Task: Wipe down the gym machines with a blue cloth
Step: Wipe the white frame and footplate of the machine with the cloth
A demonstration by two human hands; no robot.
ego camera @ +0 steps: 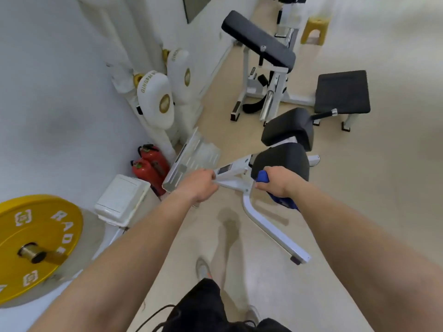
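A white-framed gym machine with black pads stands on the floor in front of me. My left hand grips the white frame bar near its metal footplate. My right hand is closed around a blue cloth, pressed against the frame just below the nearest black pad. Part of the cloth hangs out under my wrist.
A yellow weight plate on a bar sits at the left. Two red fire extinguishers and a white box stand by the wall, with white punching pads behind. Another bench machine, a black seat and a yellow stool lie farther back.
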